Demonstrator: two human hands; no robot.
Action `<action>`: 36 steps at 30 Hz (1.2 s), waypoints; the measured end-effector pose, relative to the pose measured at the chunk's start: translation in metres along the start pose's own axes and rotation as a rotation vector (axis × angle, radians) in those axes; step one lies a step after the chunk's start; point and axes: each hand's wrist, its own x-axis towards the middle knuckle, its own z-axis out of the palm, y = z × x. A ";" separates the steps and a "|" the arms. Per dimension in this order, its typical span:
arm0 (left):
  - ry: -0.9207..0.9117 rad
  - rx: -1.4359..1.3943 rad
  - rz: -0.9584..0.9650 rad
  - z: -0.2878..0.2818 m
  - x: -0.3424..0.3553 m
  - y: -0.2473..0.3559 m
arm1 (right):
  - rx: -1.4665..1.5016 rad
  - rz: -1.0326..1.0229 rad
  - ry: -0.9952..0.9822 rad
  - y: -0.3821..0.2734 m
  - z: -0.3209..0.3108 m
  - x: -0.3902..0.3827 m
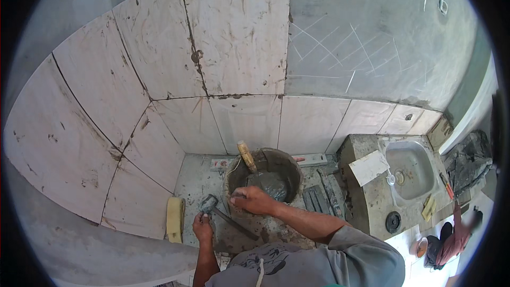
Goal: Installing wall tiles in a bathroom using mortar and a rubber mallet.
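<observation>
A round bucket (295,194) with wet grey mortar (271,183) stands on the dirty counter. A trowel's wooden handle (246,153) leans up against its far left rim. My right hand (252,200) is closed at the bucket's near left rim; what its fingers hold, if anything, is hidden. Left of the bucket, a hammer (234,222) lies slantwise, its head toward the wall. Beside that head is my left hand (202,227), fingers curled together. I cannot make out what is between them.
A yellow sponge-like block (175,219) stands at left by the tiled wall (244,122). Right of the bucket lie dark grey strips (319,201). Farther right are a steel sink (411,167), a loose tile piece (368,168) and a black drain ring (393,222). Another person (451,244) is low at right.
</observation>
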 end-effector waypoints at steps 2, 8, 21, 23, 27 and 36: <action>0.007 0.013 0.019 0.000 0.001 -0.006 | -0.160 0.003 -0.057 0.003 -0.003 0.002; 0.017 -0.015 0.012 0.003 -0.009 0.012 | -0.150 0.009 -0.039 -0.002 -0.010 0.000; 0.073 -0.005 -0.020 -0.013 -0.007 0.000 | -0.038 0.059 -0.085 0.008 0.007 0.010; 0.047 -0.026 -0.049 -0.007 -0.003 0.001 | -0.019 0.091 -0.036 0.003 -0.003 0.008; 0.015 0.092 0.149 0.006 0.012 0.008 | -0.212 -0.119 0.045 0.002 -0.028 -0.001; -0.090 -0.125 0.202 0.003 0.014 0.045 | -0.201 -0.008 0.074 -0.011 -0.029 -0.008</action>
